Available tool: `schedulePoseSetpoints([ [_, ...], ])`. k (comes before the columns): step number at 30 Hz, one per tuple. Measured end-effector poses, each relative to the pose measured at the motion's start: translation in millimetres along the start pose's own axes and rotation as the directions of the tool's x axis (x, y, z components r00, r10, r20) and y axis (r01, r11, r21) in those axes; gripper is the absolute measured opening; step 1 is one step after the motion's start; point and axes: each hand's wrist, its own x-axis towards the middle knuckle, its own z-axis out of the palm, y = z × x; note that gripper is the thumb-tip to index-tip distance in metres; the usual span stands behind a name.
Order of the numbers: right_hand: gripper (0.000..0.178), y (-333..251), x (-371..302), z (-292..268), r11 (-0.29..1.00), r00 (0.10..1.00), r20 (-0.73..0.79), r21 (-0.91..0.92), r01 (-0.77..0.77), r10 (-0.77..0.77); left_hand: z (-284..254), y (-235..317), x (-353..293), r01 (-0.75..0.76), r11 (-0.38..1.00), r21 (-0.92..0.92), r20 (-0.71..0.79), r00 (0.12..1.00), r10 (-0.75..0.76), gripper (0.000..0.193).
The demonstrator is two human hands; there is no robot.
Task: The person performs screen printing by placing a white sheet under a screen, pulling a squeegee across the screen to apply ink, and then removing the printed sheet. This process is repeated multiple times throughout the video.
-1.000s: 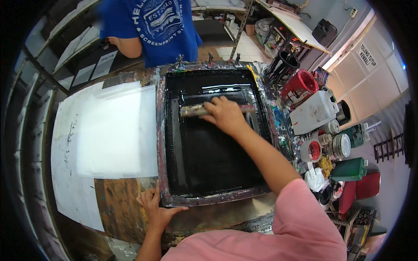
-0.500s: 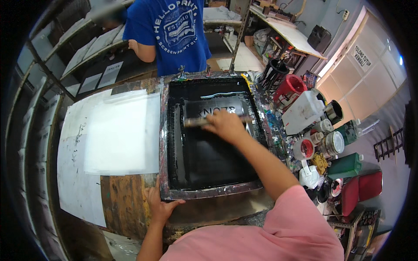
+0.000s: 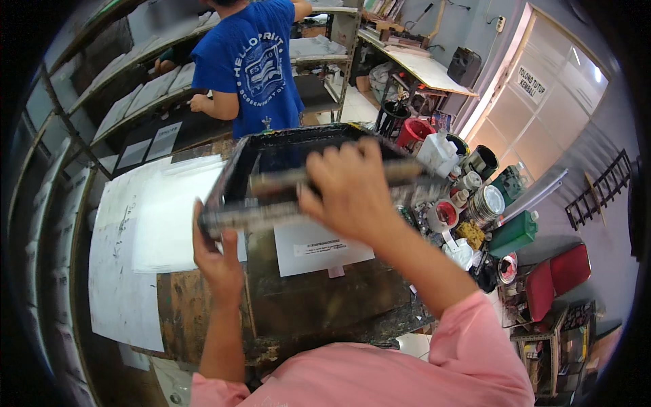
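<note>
A black-inked screen printing frame (image 3: 239,178) is tilted up off the wooden table, its near edge raised toward me. My left hand (image 3: 215,252) grips that near edge at its left corner. My right hand (image 3: 350,188) holds a wooden-handled squeegee (image 3: 278,181) across the inside of the frame. Under the lifted frame lies a white sheet (image 3: 319,247) with a small dark printed block on it.
A stack of white sheets (image 3: 173,210) lies left of the frame, on larger paper. Ink cans, a red bucket (image 3: 415,131) and a green container (image 3: 513,233) crowd the right. A person in a blue shirt (image 3: 254,64) stands beyond the table. A red stool (image 3: 553,285) is at right.
The frame lay flat while my right hand pulled the squeegee across it. Now the near edge is lifted, exposing the printed sheet. My left hand moved up from the table edge onto the frame.
</note>
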Motion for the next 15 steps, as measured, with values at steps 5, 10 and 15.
schedulePoseSetpoints([
  [5,0.041,31,69,-11,0.996,0.957,-0.278,-0.01,0.087,-0.087,35,-83,69,-0.137,0.957,-0.256,-0.021,0.99,0.136,0.072],
  [10,0.046,46,100,-15,0.996,0.95,-0.306,0.027,0.082,-0.07,90,-215,99,-0.025,0.944,0.328,0.333,0.938,-0.091,0.031],
  [15,0.047,54,120,-17,0.998,0.958,-0.286,0.04,0.038,-0.025,142,-279,124,-0.536,0.686,0.492,0.469,0.827,0.31,0.024],
])
